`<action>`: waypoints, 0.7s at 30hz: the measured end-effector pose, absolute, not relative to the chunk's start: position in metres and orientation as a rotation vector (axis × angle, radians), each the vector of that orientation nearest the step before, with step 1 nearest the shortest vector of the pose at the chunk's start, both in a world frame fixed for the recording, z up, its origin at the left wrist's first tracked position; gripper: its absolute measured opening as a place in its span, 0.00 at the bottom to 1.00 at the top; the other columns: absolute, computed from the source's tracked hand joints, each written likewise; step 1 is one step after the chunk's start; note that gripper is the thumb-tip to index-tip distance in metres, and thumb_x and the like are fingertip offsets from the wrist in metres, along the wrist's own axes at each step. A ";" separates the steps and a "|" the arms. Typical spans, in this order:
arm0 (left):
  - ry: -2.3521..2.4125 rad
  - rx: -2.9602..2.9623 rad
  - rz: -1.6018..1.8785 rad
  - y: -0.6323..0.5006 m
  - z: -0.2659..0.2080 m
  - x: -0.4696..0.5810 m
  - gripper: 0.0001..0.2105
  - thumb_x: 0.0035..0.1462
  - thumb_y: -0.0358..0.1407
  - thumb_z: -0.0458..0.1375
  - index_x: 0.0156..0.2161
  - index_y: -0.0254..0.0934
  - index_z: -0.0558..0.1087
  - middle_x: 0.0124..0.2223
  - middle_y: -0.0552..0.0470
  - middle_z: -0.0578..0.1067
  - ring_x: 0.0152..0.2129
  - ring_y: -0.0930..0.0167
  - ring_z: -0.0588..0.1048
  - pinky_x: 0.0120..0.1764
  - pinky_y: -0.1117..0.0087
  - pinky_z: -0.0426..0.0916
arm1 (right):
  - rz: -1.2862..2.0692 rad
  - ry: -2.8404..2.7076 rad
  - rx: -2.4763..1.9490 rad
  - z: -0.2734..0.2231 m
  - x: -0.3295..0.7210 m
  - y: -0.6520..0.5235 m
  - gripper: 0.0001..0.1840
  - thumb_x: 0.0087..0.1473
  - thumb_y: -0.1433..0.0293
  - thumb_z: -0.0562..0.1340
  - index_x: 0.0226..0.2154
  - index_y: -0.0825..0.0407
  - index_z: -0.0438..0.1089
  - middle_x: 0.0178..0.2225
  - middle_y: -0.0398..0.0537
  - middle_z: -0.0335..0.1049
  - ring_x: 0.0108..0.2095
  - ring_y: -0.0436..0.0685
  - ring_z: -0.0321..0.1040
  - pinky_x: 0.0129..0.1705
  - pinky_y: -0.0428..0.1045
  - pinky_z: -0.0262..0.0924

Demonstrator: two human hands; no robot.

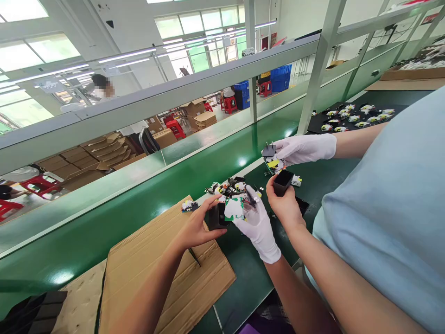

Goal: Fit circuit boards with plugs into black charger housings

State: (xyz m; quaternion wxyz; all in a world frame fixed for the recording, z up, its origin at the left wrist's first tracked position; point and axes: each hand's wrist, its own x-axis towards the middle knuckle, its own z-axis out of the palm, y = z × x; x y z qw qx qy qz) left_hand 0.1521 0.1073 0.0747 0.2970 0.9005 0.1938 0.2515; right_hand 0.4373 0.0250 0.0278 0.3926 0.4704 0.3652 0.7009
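My left hand [200, 225], bare, is closed around a black plastic charger case [216, 220], its open end turned to the right. In my right hand [259, 229], which wears a white glove, is a green circuit board [233, 208] with a white blob over its face. The board's left edge is right at the mouth of the case; I cannot tell how far inside it is. Just behind my hands lies a pile of small circuit assemblies [227, 187]. One assembly [189, 206] sits apart at the cardboard's far edge.
On my right, a co-worker's gloved hand [306, 147] holds a plug assembly [273, 160] and their bare hand [287, 204] a black case [283, 181]. Cardboard [153, 273] covers the bench at left, with black cases [41, 311] beyond. A metal rail [194, 76] crosses ahead.
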 end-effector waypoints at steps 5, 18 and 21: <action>0.445 2.390 0.721 0.107 0.076 0.154 0.36 0.54 0.44 0.69 0.64 0.42 0.61 0.61 0.38 0.71 0.56 0.57 0.74 0.59 0.54 0.71 | 1.787 0.618 1.195 -0.002 0.440 0.037 0.18 0.46 0.73 0.63 0.42 0.48 0.71 0.45 0.40 0.75 0.58 0.51 0.68 0.58 0.56 0.67; 0.427 2.340 0.741 0.108 0.067 0.157 0.28 0.54 0.41 0.68 0.58 0.42 0.66 0.54 0.42 0.75 0.52 0.60 0.76 0.56 0.57 0.72 | 2.240 1.263 2.107 -0.024 0.418 0.039 0.24 0.42 0.92 0.54 0.33 0.51 0.72 0.43 0.33 0.73 0.48 0.38 0.69 0.39 0.33 0.70; 0.437 2.328 0.730 0.107 0.066 0.157 0.29 0.53 0.40 0.69 0.58 0.41 0.66 0.55 0.42 0.74 0.52 0.60 0.75 0.57 0.57 0.71 | 2.227 1.427 1.938 -0.022 0.408 0.023 0.26 0.40 0.94 0.54 0.33 0.52 0.74 0.46 0.37 0.72 0.52 0.43 0.67 0.40 0.35 0.71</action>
